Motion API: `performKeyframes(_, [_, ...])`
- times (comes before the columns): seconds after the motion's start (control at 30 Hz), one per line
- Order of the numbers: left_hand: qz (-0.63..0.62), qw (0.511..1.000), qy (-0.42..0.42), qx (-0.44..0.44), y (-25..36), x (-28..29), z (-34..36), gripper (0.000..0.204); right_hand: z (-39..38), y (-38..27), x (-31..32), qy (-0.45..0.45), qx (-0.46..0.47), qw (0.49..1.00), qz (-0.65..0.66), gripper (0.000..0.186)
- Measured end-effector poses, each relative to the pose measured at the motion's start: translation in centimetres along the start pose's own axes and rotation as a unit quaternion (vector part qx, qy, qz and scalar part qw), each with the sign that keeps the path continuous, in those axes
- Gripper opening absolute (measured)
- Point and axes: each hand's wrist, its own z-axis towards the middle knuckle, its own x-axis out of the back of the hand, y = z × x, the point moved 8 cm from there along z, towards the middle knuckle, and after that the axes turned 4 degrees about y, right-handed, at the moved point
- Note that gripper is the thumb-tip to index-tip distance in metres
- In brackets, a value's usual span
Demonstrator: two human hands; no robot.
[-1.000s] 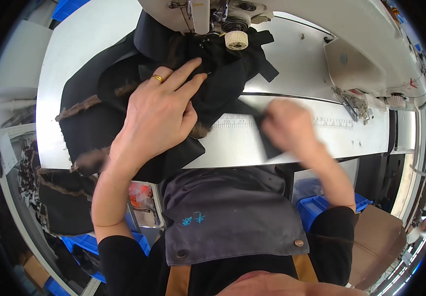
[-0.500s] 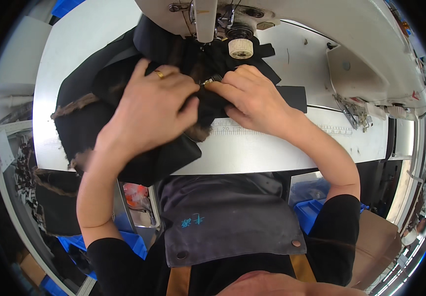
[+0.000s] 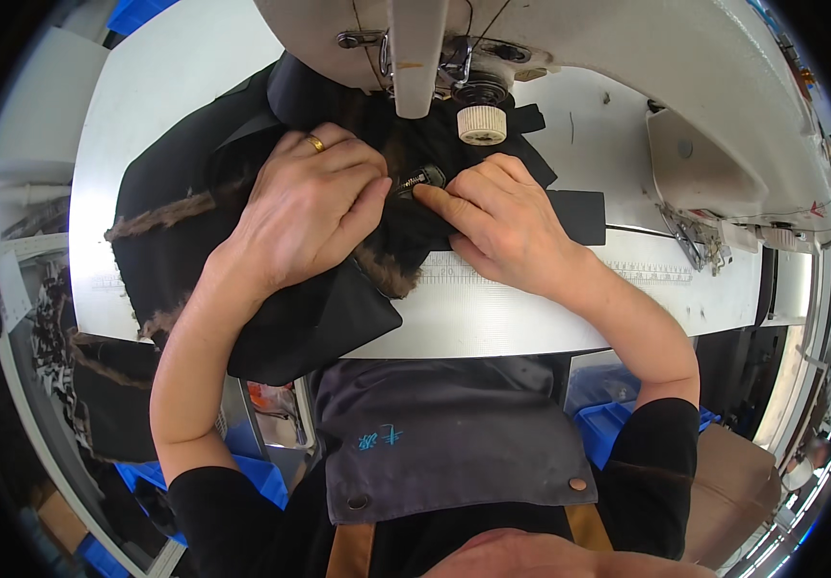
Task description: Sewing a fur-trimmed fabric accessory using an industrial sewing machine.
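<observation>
Fingers of the left hand (image 3: 314, 202) and right hand (image 3: 507, 222) curl over black fabric (image 3: 314, 332) with brown fur edging (image 3: 170, 213), at 7 o'clock from the white sewing-machine head (image 3: 415, 63); cannot tell whether clamped. Probably light and limp; hold beside the fur.

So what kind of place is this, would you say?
Probably a sewing workshop: the head of a white sewing machine hangs over black fabric, on a pale worktable with a ruler scale along it.
</observation>
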Motion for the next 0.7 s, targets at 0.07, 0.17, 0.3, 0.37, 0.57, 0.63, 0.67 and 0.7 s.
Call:
performKeyframes(0.07, [0.010, 1.000, 0.001, 0.004, -0.1, 0.0, 0.1, 0.014, 0.1, 0.0, 0.1, 0.003, -0.002, 1.000, 0.004, 0.056])
performKeyframes(0.17, [0.013, 1.000, 0.001, 0.015, -0.2, -0.1, 0.0, 0.014, 0.2, 0.0, 0.3, 0.005, -0.012, 1.000, -0.003, 0.042])
performKeyframes(0.3, [0.017, 1.000, 0.003, 0.008, -0.3, -0.1, 0.0, 0.014, 0.4, 0.1, 0.5, 0.014, -0.013, 1.000, -0.004, 0.044])
performKeyframes(0.37, [0.000, 1.000, 0.004, 0.010, -0.4, 0.0, 0.0, 0.013, 0.3, 0.1, 0.4, 0.004, -0.010, 1.000, -0.009, 0.047])
performKeyframes(0.57, [0.003, 1.000, 0.001, -0.001, -0.2, 0.1, 0.3, 0.012, 1.6, 0.2, -0.4, -0.045, -0.043, 0.998, -0.023, 0.052])
performKeyframes(0.63, [-0.016, 1.000, -0.002, -0.001, -0.5, 0.2, 0.4, 0.013, 1.9, 0.7, -0.9, -0.070, -0.064, 0.995, -0.009, 0.044])
performKeyframes(0.67, [-0.034, 0.999, -0.005, -0.001, -0.8, 0.2, 0.6, 0.014, 1.9, 1.1, -0.9, -0.069, -0.065, 0.995, -0.010, 0.044])
performKeyframes(0.7, [-0.047, 0.999, -0.006, 0.017, -1.5, 0.1, 0.9, 0.017, 1.9, 1.5, -1.0, -0.073, -0.058, 0.996, 0.005, 0.040])
